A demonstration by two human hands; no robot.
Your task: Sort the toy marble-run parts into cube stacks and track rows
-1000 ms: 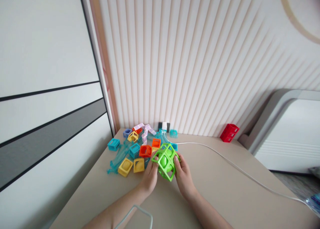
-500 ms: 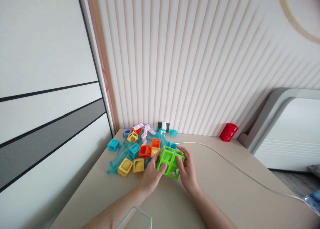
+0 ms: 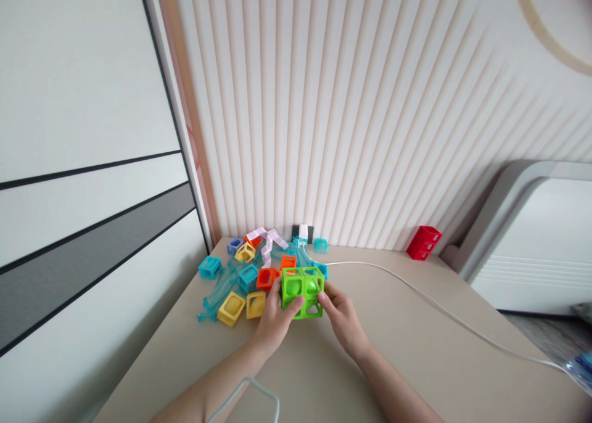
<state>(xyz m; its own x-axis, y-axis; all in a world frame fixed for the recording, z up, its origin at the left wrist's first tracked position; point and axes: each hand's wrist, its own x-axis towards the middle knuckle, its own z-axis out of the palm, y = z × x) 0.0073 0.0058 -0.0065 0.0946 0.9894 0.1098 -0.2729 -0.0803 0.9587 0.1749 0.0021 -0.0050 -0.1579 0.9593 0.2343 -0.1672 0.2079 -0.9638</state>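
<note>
Left, on the beige tabletop (image 3: 416,349): one cyan plastic open-sided cube (image 3: 209,267); translucent blue plastic pieces (image 3: 217,296), lying flat; two pale-yellow plastic cubes, the nearer-left one (image 3: 232,309) tilted; one pale-lilac zigzag strip (image 3: 268,244); one orange-red open-frame cube (image 3: 268,279). These look loose, so presumably unworked.

Centre: one bright-green plastic openwork block (image 3: 303,281), between the hands, showing a face two cells wide and two high; apparently joined, so this portion seems done. Contact with the tabletop: unclear.

Right, by the wall: one red plastic block (image 3: 423,243), upright, well apart, untouched.

Fingers, left hand (image 3: 274,323): curled on the green block's left side, thumb across its front; far fingertips hidden. Fingers, right hand (image 3: 343,324): partly bent, thumb and forefinger at its right edge; grip firmness cannot be told.
</note>
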